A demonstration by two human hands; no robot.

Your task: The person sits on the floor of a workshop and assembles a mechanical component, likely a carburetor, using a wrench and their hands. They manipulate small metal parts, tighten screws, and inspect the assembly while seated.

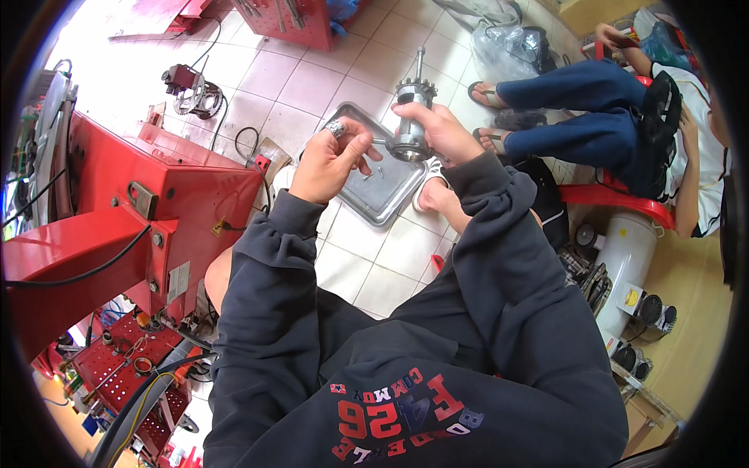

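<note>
My right hand (443, 134) is wrapped round a grey metal cylinder (410, 143) with a toothed collar (416, 87) and a thin shaft (420, 62) pointing away from me. Its near end is open and hollow. From the left, my left hand (337, 160) closes on a slim metal rod (379, 140) whose tip meets the cylinder's side; the fingers hide most of it, so its kind is unclear. Both hands are above a grey metal tray (367, 204) on the floor, in which a few small pieces lie.
At left stands a big red metal machine (187, 210), with a cluttered red perforated bench (117, 374) below. A chain-and-sprocket device (199, 97) sits on the tiles. Another person (608, 117) is seated at right, near a white tank (626, 253). A clear plastic bag (499, 51) lies behind.
</note>
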